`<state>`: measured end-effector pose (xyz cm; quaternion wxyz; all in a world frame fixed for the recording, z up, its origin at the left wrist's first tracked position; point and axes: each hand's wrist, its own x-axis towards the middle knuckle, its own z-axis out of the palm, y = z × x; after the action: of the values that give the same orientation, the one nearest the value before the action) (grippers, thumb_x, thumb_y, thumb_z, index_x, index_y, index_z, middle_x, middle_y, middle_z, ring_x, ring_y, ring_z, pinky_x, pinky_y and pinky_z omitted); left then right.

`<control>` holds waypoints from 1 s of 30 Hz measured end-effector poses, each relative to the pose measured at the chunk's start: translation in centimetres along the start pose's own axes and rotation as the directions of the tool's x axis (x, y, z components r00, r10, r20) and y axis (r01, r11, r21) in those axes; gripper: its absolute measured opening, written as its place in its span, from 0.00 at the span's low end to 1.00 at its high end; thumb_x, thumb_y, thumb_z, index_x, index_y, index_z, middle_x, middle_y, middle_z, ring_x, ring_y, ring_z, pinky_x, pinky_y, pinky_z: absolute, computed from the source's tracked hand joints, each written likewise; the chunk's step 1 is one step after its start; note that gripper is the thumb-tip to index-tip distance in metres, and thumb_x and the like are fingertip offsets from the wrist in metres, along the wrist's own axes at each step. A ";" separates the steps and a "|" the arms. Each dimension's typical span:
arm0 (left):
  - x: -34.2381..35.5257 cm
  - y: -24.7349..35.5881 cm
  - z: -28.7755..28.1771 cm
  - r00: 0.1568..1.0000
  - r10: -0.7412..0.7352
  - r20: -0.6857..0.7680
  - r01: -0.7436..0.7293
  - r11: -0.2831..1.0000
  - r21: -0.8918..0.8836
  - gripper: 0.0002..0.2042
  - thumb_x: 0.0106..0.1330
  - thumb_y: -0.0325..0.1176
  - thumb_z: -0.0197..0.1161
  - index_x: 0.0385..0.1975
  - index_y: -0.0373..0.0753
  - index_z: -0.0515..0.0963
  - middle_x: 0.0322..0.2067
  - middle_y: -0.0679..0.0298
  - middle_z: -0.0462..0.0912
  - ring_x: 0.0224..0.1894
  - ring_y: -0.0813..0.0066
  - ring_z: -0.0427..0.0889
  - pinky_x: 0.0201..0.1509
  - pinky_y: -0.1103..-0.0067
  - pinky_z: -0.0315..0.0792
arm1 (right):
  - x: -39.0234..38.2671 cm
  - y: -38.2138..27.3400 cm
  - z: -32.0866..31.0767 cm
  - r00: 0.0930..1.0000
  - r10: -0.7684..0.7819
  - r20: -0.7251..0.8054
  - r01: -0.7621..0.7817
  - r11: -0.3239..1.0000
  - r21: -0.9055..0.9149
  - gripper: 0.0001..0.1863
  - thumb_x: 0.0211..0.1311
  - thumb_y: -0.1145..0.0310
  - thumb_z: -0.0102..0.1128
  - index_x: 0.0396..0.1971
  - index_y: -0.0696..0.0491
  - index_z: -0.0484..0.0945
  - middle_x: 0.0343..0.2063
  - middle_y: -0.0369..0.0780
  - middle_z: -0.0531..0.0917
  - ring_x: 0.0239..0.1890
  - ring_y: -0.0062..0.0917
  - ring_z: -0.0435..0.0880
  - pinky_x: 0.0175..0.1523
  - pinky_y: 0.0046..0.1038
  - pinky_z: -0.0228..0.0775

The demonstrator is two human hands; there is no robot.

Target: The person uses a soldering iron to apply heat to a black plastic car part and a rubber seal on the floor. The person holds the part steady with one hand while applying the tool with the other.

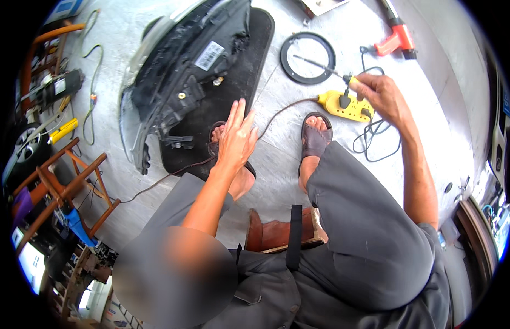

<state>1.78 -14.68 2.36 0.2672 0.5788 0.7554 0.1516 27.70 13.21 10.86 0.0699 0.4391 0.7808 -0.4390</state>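
My right hand [380, 96] is closed around the handle of a screwdriver [345, 78]. The long thin shaft points left, over a black ring [286, 67] on the floor. Just below that hand lies a yellow power strip [334, 104] with a black plug in it. My left hand [237, 137] holds nothing; its fingers are stretched out over my left foot and the dark mat [260, 38]. Left of this hand, a car headlight assembly [203, 82] rests partly on the mat, its black back showing and its clear lens along the left edge.
A red heat gun [396, 41] lies at the far right, its black cord running toward the power strip. A brown cord [282, 109] crosses the floor between my feet. A rusty metal frame [74, 186] stands at left. Beneath me is a brown wooden stool [274, 233].
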 end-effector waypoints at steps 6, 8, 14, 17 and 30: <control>-7.1 1.5 -5.3 0.980 -0.198 0.010 0.198 0.975 -0.102 0.22 0.66 0.32 0.64 0.59 0.30 0.76 0.69 0.42 0.67 0.73 0.45 0.63 0.73 0.63 0.63 | -2.9 -1.0 0.6 1.000 0.013 0.017 -0.014 0.996 0.092 0.21 0.72 0.57 0.58 0.31 0.62 0.83 0.20 0.40 0.83 0.24 0.25 0.77 0.33 0.33 0.69; -8.7 3.4 -8.0 0.974 -0.225 0.022 0.226 0.963 -0.144 0.23 0.66 0.32 0.64 0.60 0.30 0.76 0.68 0.43 0.67 0.72 0.46 0.63 0.73 0.63 0.63 | -3.5 -0.6 0.2 0.999 -0.033 -0.029 0.034 0.999 0.034 0.21 0.71 0.57 0.57 0.31 0.62 0.83 0.21 0.44 0.83 0.24 0.30 0.79 0.34 0.35 0.70; -19.5 8.4 -20.2 0.944 -0.084 -0.318 0.086 0.996 -0.008 0.25 0.64 0.29 0.69 0.62 0.33 0.75 0.66 0.48 0.72 0.70 0.51 0.69 0.72 0.65 0.66 | -3.1 -0.7 4.7 0.984 -0.175 -0.036 0.176 0.984 0.035 0.27 0.72 0.51 0.57 0.23 0.62 0.78 0.15 0.41 0.74 0.18 0.22 0.69 0.26 0.32 0.62; -24.5 9.9 -24.8 0.852 -0.060 -0.521 0.153 0.979 0.137 0.28 0.62 0.31 0.70 0.64 0.35 0.73 0.67 0.52 0.72 0.70 0.54 0.69 0.73 0.64 0.65 | -4.5 2.7 3.9 0.997 -0.036 0.064 0.023 0.980 0.200 0.26 0.72 0.49 0.57 0.22 0.57 0.76 0.13 0.31 0.70 0.16 0.19 0.67 0.22 0.30 0.55; -34.4 7.9 -20.0 0.551 -0.235 -0.800 0.326 0.944 -0.052 0.29 0.69 0.42 0.60 0.67 0.36 0.69 0.66 0.52 0.71 0.70 0.54 0.66 0.77 0.60 0.55 | -1.9 -6.0 6.2 0.957 -0.261 -0.130 0.262 0.965 -0.004 0.25 0.72 0.51 0.54 0.27 0.60 0.80 0.16 0.43 0.76 0.21 0.32 0.75 0.26 0.37 0.64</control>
<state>2.95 -43.71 30.68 -0.1073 0.3345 0.8834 0.3102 22.65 6.01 11.81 -0.0425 0.3601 0.8319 -0.4200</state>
